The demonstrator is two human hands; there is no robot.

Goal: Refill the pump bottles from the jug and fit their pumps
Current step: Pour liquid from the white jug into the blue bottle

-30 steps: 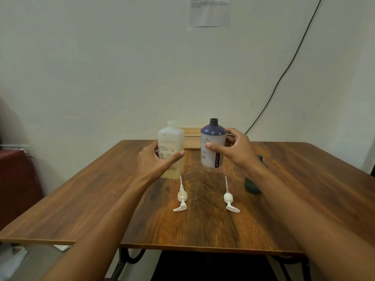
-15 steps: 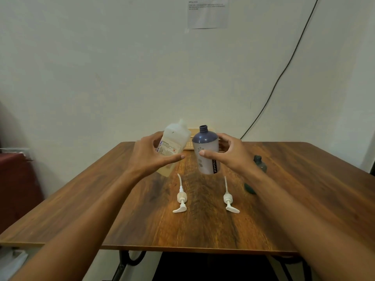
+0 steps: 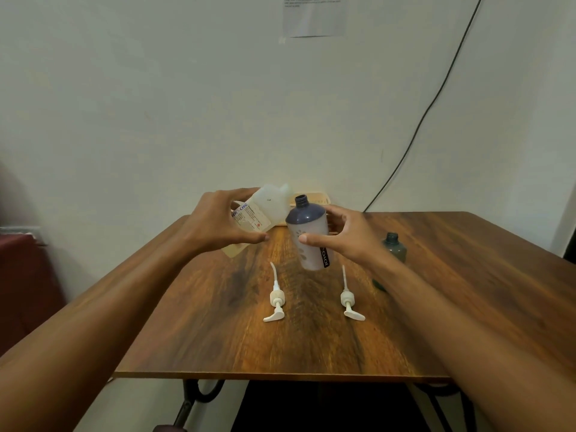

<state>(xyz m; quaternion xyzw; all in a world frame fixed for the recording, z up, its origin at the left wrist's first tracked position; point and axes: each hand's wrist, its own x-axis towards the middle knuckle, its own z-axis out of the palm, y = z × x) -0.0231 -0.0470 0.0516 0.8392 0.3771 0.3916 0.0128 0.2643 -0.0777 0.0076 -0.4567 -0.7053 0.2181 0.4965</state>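
- left hand (image 3: pixel 218 222): fingers curled over the top of the jug (image 3: pixel 265 210), thumb under its near face; jug is off the bench (image 3: pixel 467 307), tipped right, spout up beside the bottle neck.
- left pump (image 3: pixel 276 299): lies flat on the bench, near-centre, tube pointing far.
- purple bottle (image 3: pixel 310 235): open neck, held up, leaning slightly; no flow visible.
- right hand (image 3: pixel 346 238): fingers and thumb wrapped round the bottle body.
- right pump (image 3: pixel 349 302): flat on the bench, just right of the first.
- green bottle (image 3: pixel 394 249): stands uncapped, right, partly behind the forearm.
- Risk: the neck is narrow and the spout sits just left of it, not over it. With both held in the air, a wobble or a fast tip would likely run liquid down the shoulder onto the bench and pumps below.
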